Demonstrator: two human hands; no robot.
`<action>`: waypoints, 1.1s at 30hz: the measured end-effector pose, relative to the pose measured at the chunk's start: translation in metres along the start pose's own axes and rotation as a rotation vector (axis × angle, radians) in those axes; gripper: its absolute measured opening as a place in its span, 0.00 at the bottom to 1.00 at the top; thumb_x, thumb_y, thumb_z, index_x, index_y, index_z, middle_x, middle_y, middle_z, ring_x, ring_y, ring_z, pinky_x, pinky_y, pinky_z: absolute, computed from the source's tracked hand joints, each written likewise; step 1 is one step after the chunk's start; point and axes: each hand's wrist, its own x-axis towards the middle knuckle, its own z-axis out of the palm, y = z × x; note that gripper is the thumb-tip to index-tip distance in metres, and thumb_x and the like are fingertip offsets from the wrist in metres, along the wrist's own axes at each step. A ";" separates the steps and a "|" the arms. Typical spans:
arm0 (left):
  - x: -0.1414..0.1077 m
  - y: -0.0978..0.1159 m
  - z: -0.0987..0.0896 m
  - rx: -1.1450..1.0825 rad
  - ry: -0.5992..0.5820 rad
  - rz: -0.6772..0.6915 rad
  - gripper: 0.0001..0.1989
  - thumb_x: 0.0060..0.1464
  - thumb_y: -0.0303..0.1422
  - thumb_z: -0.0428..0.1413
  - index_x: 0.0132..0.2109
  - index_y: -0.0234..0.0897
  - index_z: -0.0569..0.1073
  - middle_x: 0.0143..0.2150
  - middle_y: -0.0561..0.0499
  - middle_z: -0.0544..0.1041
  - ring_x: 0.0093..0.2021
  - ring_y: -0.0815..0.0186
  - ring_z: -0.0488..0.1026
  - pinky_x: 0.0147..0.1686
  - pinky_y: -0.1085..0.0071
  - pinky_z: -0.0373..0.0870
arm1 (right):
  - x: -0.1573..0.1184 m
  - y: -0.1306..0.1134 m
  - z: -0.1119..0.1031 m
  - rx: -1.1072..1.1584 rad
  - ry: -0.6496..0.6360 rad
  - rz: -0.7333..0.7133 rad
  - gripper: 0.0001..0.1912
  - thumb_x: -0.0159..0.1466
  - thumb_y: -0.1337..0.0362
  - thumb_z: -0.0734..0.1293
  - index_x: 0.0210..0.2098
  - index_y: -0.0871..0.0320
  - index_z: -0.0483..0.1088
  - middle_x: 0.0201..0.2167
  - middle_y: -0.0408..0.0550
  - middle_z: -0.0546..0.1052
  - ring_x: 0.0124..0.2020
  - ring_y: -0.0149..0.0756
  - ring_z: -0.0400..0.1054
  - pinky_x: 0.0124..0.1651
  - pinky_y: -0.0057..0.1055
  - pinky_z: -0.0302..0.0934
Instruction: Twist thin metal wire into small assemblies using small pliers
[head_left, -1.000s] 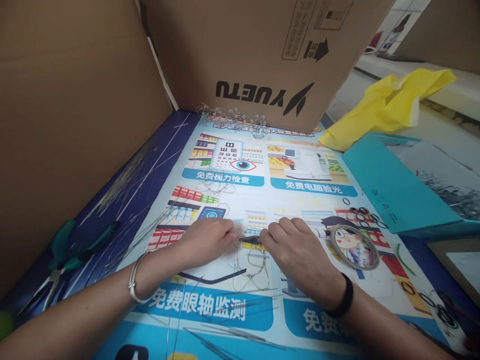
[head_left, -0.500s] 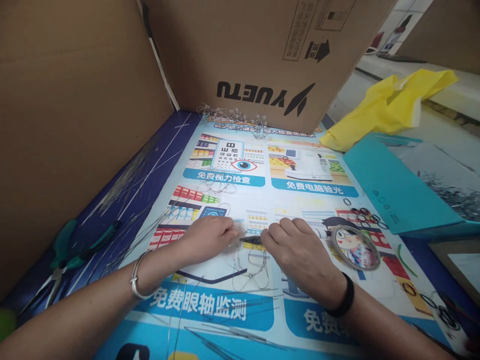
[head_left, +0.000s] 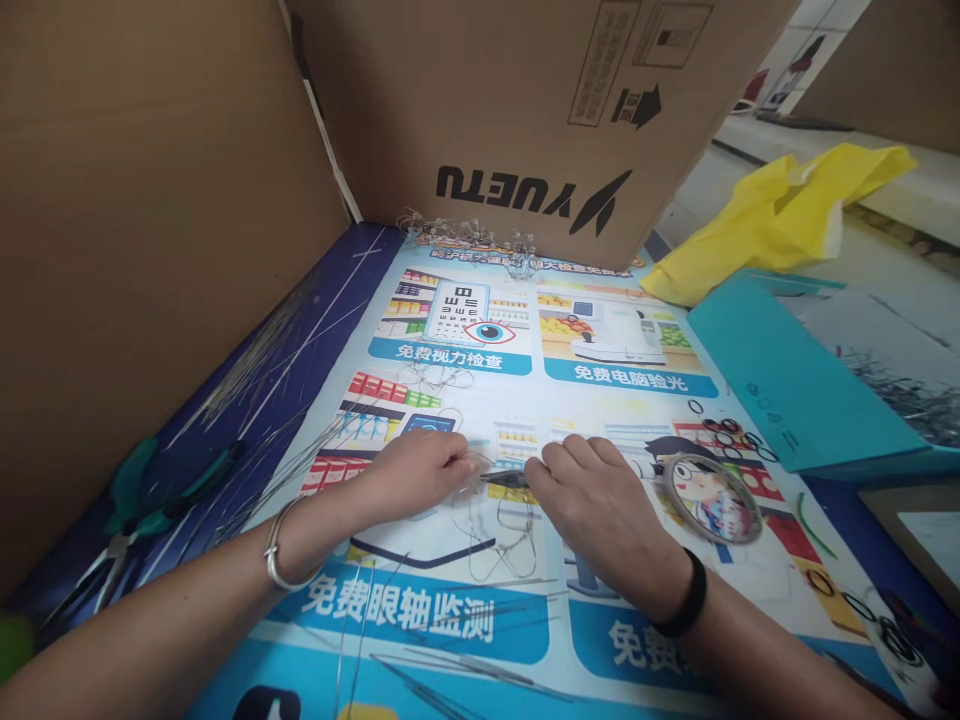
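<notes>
The right hand [head_left: 592, 505] is curling its fingers around small dark pliers [head_left: 504, 479], whose tip is pointing toward the left hand [head_left: 420, 475], probably so both are working at one spot. Just left of the pliers, the left thumb and forefinger are pressing together, seemingly pinching a bent wire piece [head_left: 510, 541] (its loops are showing on the pliers' near side, hanging or lying, I cannot tell which), likely steadying it. A pale ring [head_left: 756, 513] is lying right of the pliers, perhaps leaving the hands room.
</notes>
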 end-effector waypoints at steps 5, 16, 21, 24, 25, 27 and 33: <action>-0.001 -0.002 0.006 0.050 0.040 -0.005 0.14 0.56 0.35 0.45 0.25 0.37 0.66 0.25 0.51 0.71 0.26 0.66 0.63 0.25 0.71 0.47 | -0.004 0.002 -0.002 0.027 -0.062 0.103 0.05 0.57 0.70 0.65 0.26 0.56 0.65 0.25 0.46 0.67 0.30 0.39 0.55 0.34 0.35 0.43; -0.003 0.002 0.006 0.070 0.044 -0.019 0.14 0.57 0.36 0.44 0.26 0.37 0.66 0.26 0.50 0.72 0.27 0.65 0.65 0.24 0.71 0.47 | -0.006 -0.002 -0.005 0.173 -0.108 0.146 0.04 0.56 0.67 0.66 0.25 0.55 0.68 0.25 0.45 0.70 0.30 0.38 0.58 0.34 0.33 0.43; -0.003 0.003 0.006 0.059 0.049 -0.022 0.15 0.57 0.37 0.44 0.27 0.37 0.67 0.26 0.51 0.73 0.28 0.65 0.66 0.24 0.71 0.49 | -0.006 -0.006 -0.001 0.184 -0.113 0.148 0.04 0.56 0.67 0.66 0.25 0.56 0.68 0.25 0.45 0.70 0.30 0.37 0.58 0.34 0.34 0.43; -0.003 0.004 0.005 0.054 0.045 -0.030 0.15 0.57 0.37 0.44 0.27 0.37 0.67 0.26 0.51 0.72 0.27 0.65 0.66 0.24 0.72 0.50 | -0.005 -0.007 0.000 0.188 -0.122 0.145 0.04 0.56 0.67 0.66 0.25 0.56 0.68 0.25 0.46 0.70 0.30 0.37 0.59 0.34 0.34 0.43; -0.003 0.005 0.005 0.051 0.045 -0.035 0.15 0.57 0.37 0.44 0.27 0.37 0.67 0.26 0.51 0.72 0.27 0.65 0.66 0.25 0.72 0.50 | -0.005 -0.007 0.001 0.190 -0.124 0.144 0.04 0.56 0.66 0.66 0.25 0.56 0.68 0.25 0.46 0.70 0.30 0.38 0.59 0.34 0.34 0.43; -0.003 0.005 0.004 0.049 0.044 -0.043 0.15 0.57 0.37 0.44 0.27 0.37 0.67 0.26 0.51 0.72 0.28 0.66 0.66 0.25 0.72 0.50 | -0.004 -0.007 0.001 0.195 -0.124 0.146 0.03 0.56 0.66 0.66 0.25 0.56 0.68 0.26 0.46 0.70 0.31 0.38 0.59 0.34 0.34 0.43; -0.003 0.005 0.007 0.062 0.060 -0.055 0.15 0.57 0.37 0.44 0.27 0.37 0.67 0.27 0.51 0.73 0.29 0.65 0.68 0.25 0.72 0.51 | -0.004 -0.004 -0.002 0.220 -0.133 0.156 0.04 0.55 0.64 0.67 0.26 0.56 0.69 0.26 0.46 0.71 0.31 0.38 0.60 0.34 0.33 0.44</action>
